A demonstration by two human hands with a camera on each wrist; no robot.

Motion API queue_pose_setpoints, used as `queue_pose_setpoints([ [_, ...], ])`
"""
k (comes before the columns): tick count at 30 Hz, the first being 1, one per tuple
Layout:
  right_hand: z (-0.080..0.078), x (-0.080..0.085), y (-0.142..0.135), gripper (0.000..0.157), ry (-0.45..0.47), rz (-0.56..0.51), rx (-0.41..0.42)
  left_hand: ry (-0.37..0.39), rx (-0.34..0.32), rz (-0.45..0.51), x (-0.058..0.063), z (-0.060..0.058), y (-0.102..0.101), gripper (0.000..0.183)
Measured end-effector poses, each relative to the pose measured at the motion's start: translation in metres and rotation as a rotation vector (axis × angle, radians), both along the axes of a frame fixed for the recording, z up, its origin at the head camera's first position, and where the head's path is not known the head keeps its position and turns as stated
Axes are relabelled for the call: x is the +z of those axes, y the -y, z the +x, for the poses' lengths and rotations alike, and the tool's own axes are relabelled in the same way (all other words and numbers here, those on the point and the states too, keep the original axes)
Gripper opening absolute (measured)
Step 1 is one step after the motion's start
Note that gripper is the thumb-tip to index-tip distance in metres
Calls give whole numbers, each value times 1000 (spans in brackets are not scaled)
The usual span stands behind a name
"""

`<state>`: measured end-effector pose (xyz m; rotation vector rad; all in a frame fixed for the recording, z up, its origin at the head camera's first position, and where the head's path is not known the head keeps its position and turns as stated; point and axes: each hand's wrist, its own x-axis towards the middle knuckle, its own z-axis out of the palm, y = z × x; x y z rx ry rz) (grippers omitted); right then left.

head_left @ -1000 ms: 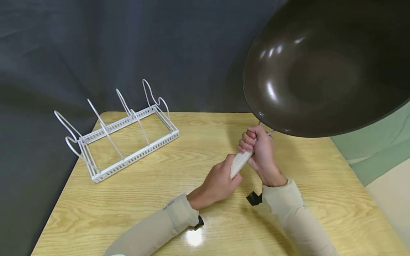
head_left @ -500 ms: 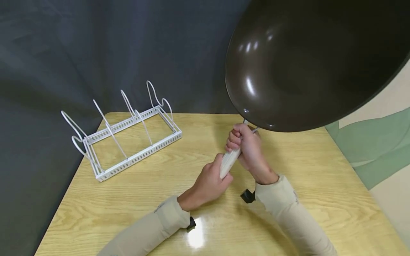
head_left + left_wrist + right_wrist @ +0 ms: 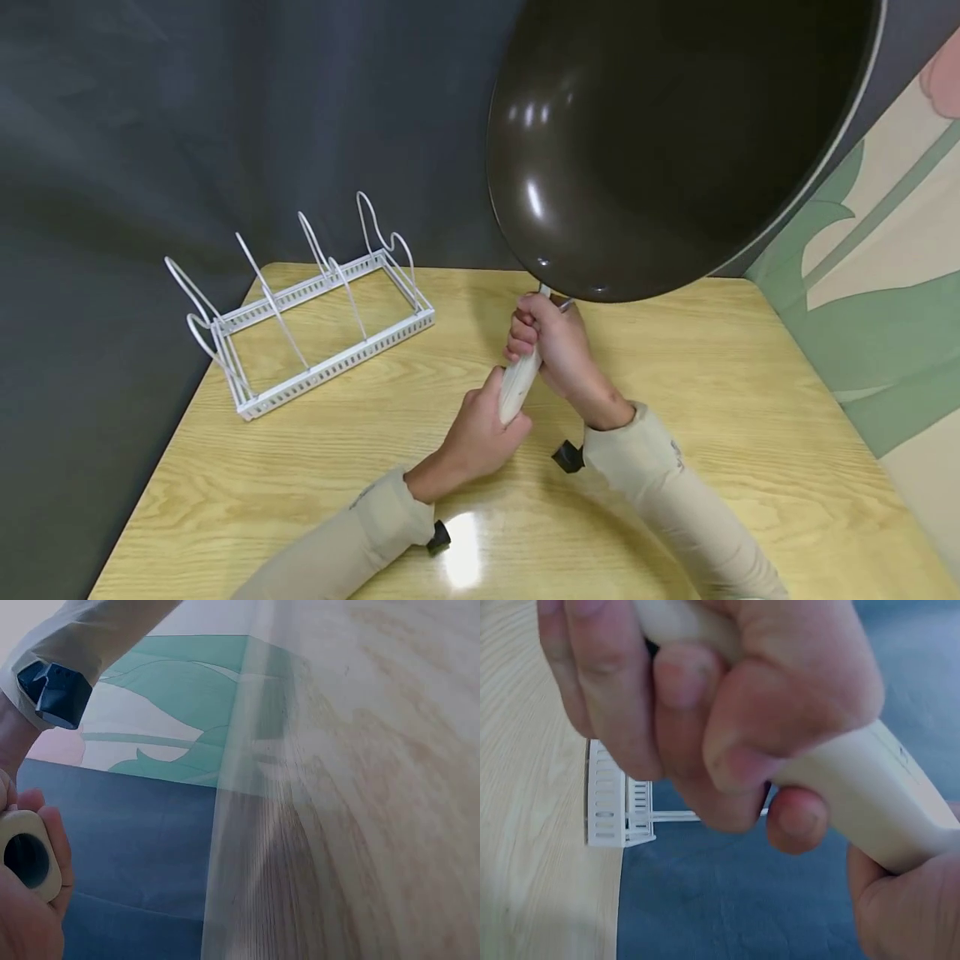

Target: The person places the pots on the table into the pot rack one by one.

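Note:
A large dark brown wok (image 3: 637,167) is held up over the far right part of the table, tilted so its glossy inside faces the head camera. Its upper part runs out of the head view. Both hands grip the pale wooden handle (image 3: 517,385). The right hand (image 3: 562,354) wraps it close to the wok's rim, fingers curled around. Lower down, the left hand (image 3: 480,433) holds the end part. In the left wrist view the handle's butt end (image 3: 51,871) shows a round hole. Fingers of the right hand cover much of the handle (image 3: 877,795) in the right wrist view.
A white wire rack (image 3: 341,360) with several upright loops stands at the back left of the wood-grain table (image 3: 315,467). Behind it hangs a dark curtain (image 3: 225,108). Fabric with green leaf shapes (image 3: 900,350) lies beyond the table's right edge.
The wok and both hands have moved left in the head view, and the wok's right rim has come into view. The rack appears slightly farther right. Both hands keep their grip.

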<state>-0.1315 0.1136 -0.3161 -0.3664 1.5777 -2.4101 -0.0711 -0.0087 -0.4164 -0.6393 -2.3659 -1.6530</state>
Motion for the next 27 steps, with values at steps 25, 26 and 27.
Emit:
queue_pose_setpoints([
  [25, -4, -2, 45, 33, 57, 106, 82, 230, 71, 218, -3, 21, 24, 42],
  [26, -4, -2, 47, 33, 50, 116, 90, 253, 67, 242, -2, 22, 25, 43],
  [27, -4, -2, 49, 34, 43, 124, 101, 275, 63, 271, -2, 24, 25, 44],
])
